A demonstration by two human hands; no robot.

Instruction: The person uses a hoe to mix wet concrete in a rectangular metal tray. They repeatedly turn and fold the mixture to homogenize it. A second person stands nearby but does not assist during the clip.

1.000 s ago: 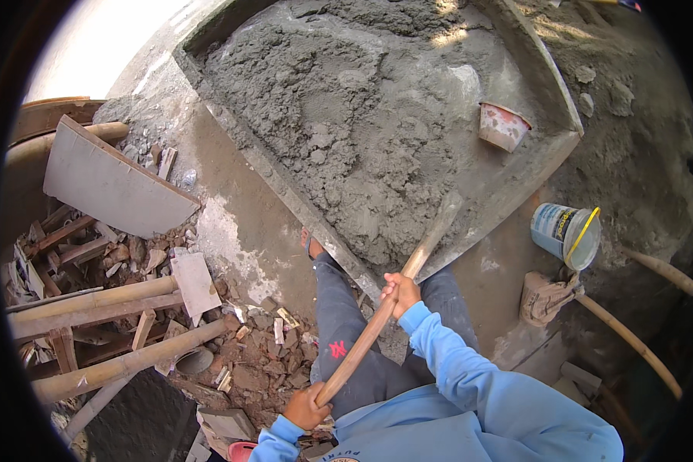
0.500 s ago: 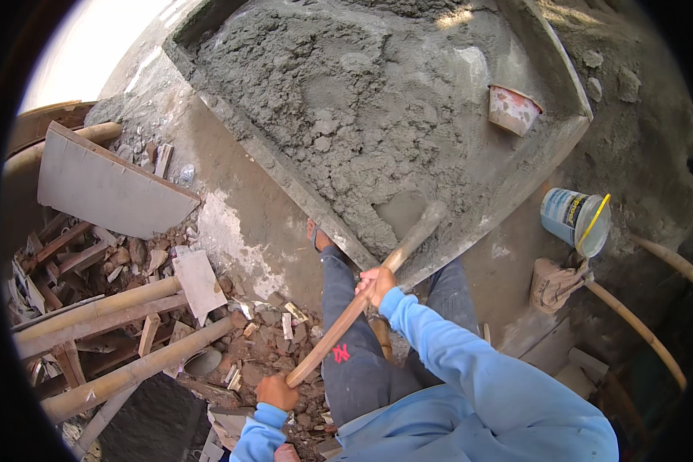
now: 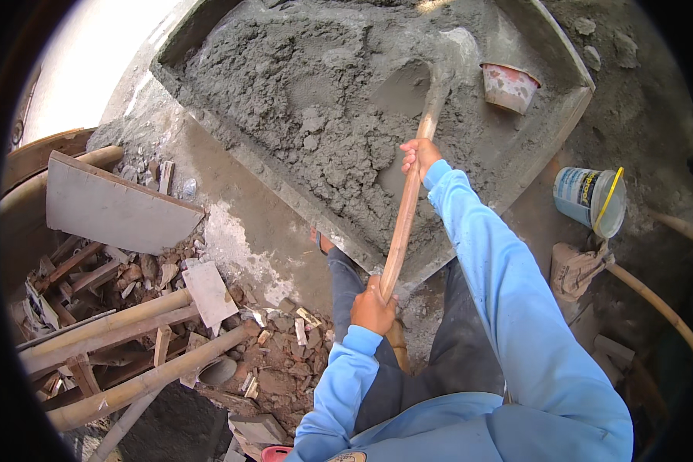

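Both my hands hold a long wooden-handled hoe (image 3: 405,219) that reaches forward over a trough (image 3: 273,185) of wet grey mortar (image 3: 300,115). My left hand (image 3: 373,306) is closed round the handle's near end, at the trough's front corner. Farther up, my right hand (image 3: 421,157) wraps the shaft above the mortar. The mortar-coated head end of the hoe rests at the mix beside a smooth grey patch; I cannot tell how deep the blade sits. To the right of it, a mortar-smeared pinkish tub (image 3: 510,87) sits inside the trough.
Right of the trough lie a bucket with a yellow handle (image 3: 589,200), a crumpled brown bag (image 3: 576,271) and a curved wooden pole (image 3: 654,306). Bamboo poles (image 3: 150,387), a grey panel (image 3: 119,206) and broken rubble (image 3: 285,358) cover the ground at left. My feet stand close to the trough's corner.
The hoe has moved forward, its head now deeper into the trough. My right hand reached out over the mortar, and my left hand came forward and right. Both kept their grip.
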